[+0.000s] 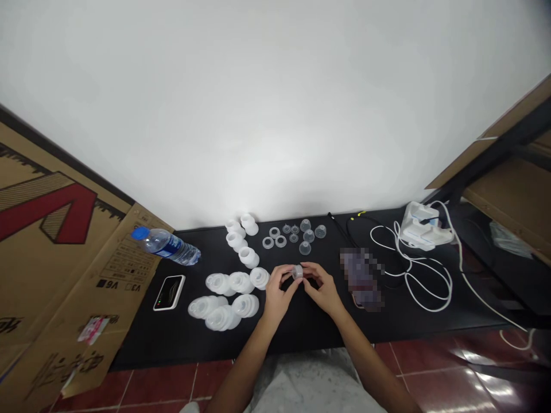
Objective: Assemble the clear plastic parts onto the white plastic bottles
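Observation:
My left hand (pixel 279 291) and my right hand (pixel 322 288) meet above the black tabletop (pixel 181 344). Their fingertips hold a small translucent plastic cup (pixel 297 272) between them. Just left of my left hand lie several translucent funnel-shaped flanges (pixel 221 304) and white silicone pieces (pixel 248 257). Beyond my hands are several small clear domes (pixel 305 248) and clear rings (pixel 274 233). Right of my right hand lies a pixelated, blurred object (pixel 361 279).
A blue-capped water bottle (pixel 166 245) lies on flattened cardboard (pixel 64 258) at the left, near a black-and-white handheld device (pixel 169 292). White tubing (pixel 426 281) loops from a white pump unit (pixel 424 226). A white wall (pixel 258 115) stands behind; red floor tiles (pixel 430 367) show below.

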Demonstrator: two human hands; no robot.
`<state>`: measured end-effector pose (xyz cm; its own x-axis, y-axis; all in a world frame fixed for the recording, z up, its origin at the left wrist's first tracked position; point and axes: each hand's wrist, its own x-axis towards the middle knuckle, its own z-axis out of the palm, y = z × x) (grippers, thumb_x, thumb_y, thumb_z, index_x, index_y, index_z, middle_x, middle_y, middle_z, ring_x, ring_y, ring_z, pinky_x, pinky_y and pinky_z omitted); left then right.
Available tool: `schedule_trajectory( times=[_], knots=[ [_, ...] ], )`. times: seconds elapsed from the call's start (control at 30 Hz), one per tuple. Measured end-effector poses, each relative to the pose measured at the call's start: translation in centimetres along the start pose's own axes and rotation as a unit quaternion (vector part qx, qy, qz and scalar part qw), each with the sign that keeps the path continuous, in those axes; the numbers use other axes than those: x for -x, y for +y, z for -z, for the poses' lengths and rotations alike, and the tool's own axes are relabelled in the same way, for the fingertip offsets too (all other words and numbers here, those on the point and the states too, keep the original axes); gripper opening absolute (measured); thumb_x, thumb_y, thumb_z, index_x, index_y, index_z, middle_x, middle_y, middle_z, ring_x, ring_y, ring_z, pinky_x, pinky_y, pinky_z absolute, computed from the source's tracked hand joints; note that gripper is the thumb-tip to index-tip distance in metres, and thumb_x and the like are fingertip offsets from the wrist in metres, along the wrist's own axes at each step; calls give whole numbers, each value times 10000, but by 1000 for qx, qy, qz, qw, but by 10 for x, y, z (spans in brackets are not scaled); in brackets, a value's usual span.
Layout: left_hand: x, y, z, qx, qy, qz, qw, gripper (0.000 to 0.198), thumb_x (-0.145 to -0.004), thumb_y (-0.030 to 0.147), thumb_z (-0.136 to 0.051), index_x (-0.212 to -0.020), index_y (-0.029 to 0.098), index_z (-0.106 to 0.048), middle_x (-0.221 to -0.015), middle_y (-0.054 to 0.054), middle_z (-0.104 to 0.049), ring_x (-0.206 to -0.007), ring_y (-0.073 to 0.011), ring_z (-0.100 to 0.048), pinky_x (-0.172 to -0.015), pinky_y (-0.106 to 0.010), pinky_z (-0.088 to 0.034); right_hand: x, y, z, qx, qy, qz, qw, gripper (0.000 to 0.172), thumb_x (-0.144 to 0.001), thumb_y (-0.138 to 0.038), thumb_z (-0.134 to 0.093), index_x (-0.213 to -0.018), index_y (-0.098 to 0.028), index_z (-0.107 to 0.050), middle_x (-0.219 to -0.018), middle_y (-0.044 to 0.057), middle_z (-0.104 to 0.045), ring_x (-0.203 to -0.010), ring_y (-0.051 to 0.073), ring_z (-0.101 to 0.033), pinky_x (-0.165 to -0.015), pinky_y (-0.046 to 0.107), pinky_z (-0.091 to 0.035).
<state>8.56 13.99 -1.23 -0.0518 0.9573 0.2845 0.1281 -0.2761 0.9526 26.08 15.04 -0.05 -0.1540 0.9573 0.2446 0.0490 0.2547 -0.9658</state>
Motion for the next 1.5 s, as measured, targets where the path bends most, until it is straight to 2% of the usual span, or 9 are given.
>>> schedule_trajectory(
  times=[0.1, 0.23, 0.43, 0.57, 0.77, 1.17, 1.5],
  knots=[
    [0, 0, 1, -11, 0, 1, 1000, 299, -978, 390, -798, -1231, 239, -744, -1204, -100, -693, -1130, -261, -752, -975, -450, -695, -1, -5, 2, -4, -32, -9, 999, 396, -970, -229, -660, -1362, -276, -635, -1093, 60, -841, -1039, 244, -820, -992, 428, -643],
    [-1, 5, 2, -5, -8, -5, 1000, 291, -981, 378, -797, -1234, 242, -748, -1204, -97, -701, -1112, -254, -758, -954, -420, -692, -1, -7, 3, -6, -31, -6, 999, 428, -959, -217, -682, -1379, -283, -628, -1074, 46, -836, -1039, 240, -812, -1002, 422, -633],
    [-1, 12, 5, -47, -30, -6, 998, 285, -1122, 356, -554, -1281, 243, -761, -1265, -130, -740, -1194, -270, -741, -1024, -442, -646, 0, 0, 3, -16, -21, -17, 1000, 416, -960, -271, -751, -1369, -277, -679, -1182, 75, -811, -1049, 240, -795, -994, 423, -648],
    [-1, 10, 5, -50, -25, -8, 998, 251, -1100, 368, -604, -1222, 243, -784, -1251, -122, -759, -1177, -273, -752, -1002, -432, -649, 0, 8, 1, -7, -6, -24, 1000, 447, -946, -338, -803, -1377, -277, -698, -1201, 83, -811, -1043, 255, -800, -971, 435, -663],
    [-2, 9, 4, -65, -20, -7, 998, 226, -1101, 348, -603, -1150, 237, -793, -1206, -110, -779, -1131, -264, -761, -970, -411, -631, 0, 12, 0, -5, 11, -26, 1000, 358, -942, -362, -824, -1277, -274, -732, -1140, 72, -816, -980, 252, -797, -930, 419, -670],
    [-2, 12, 3, -54, -13, 23, 998, 243, -1112, 383, -579, -1076, 219, -754, -1163, -94, -799, -1051, -245, -764, -943, -380, -604, 1, 6, -1, 82, -9, 18, 996, 308, -971, -248, -726, -1276, -282, -703, -1139, 52, -775, -986, 225, -774, -929, 373, -645],
    [-1, 10, 3, -29, -13, 51, 998, 254, -1099, 414, -605, -1071, 212, -756, -1154, -94, -803, -1061, -245, -766, -940, -365, -596, 0, 6, -4, 81, 0, 33, 996, 357, -919, -173, -668, -1261, -272, -699, -1113, 53, -748, -983, 224, -765, -923, 371, -637]
  ],
)
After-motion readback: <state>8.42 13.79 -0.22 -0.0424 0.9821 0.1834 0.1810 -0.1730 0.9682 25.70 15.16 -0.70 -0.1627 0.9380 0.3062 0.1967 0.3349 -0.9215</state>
